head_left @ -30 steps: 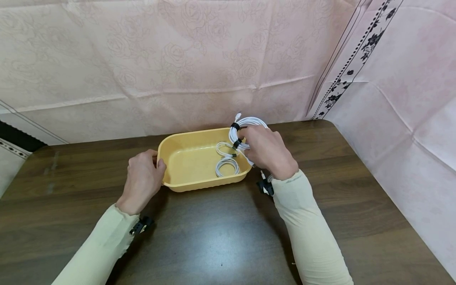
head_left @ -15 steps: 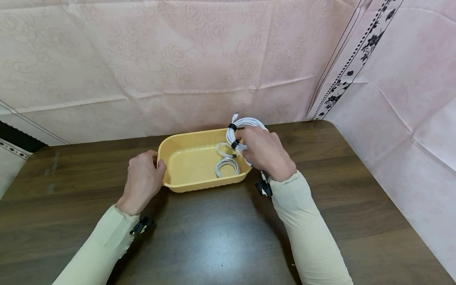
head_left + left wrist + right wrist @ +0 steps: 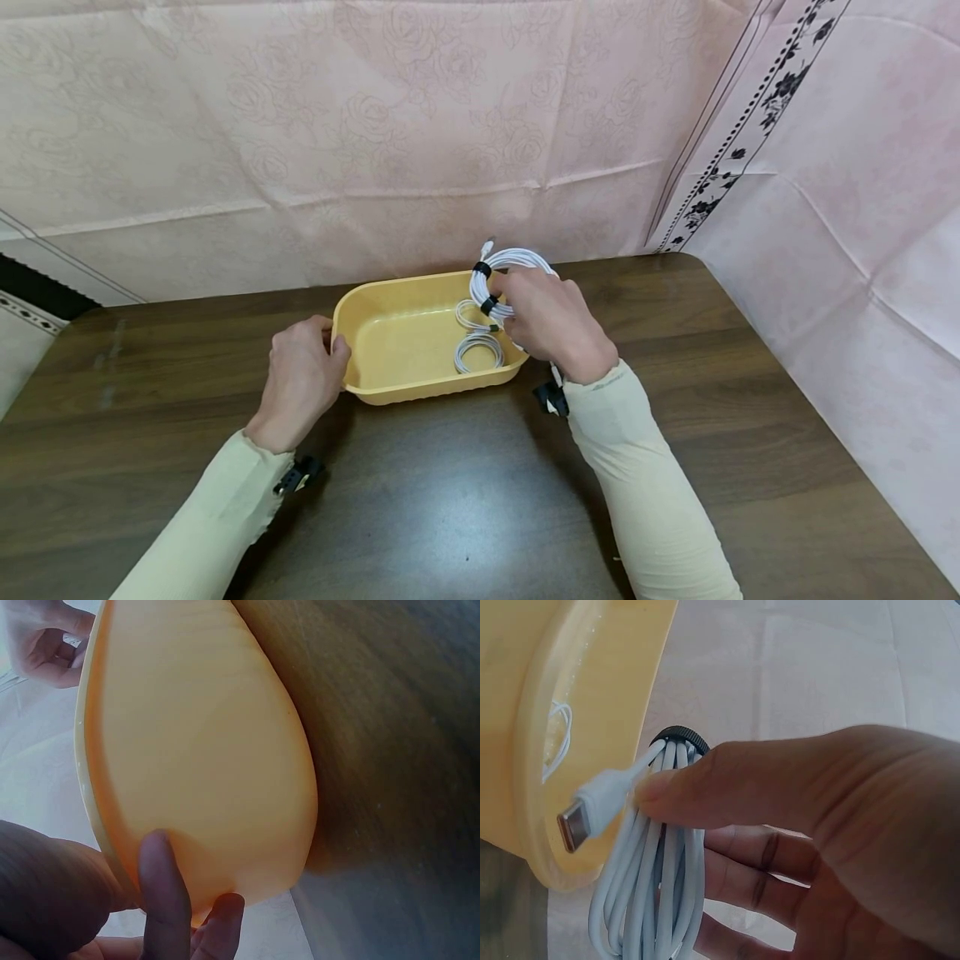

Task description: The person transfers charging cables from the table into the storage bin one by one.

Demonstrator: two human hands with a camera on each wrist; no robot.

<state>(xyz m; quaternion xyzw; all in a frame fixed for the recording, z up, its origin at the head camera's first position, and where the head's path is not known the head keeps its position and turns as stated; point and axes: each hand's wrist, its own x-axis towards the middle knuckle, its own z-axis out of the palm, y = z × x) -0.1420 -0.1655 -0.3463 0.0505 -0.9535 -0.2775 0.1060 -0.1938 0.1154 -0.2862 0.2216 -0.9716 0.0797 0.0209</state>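
One smaller cable coil [image 3: 478, 348] in tub [image 3: 390, 287]

We take this for a home corner: dark wood-grain table [image 3: 465, 500], pink rose-patterned cloth backdrop [image 3: 375, 125] draped behind.

A dark wooden table [image 3: 465, 492] fills the foreground. Pink rose-patterned cloth [image 3: 360, 133] hangs behind it. A black floral border [image 3: 738, 142] runs down the cloth.
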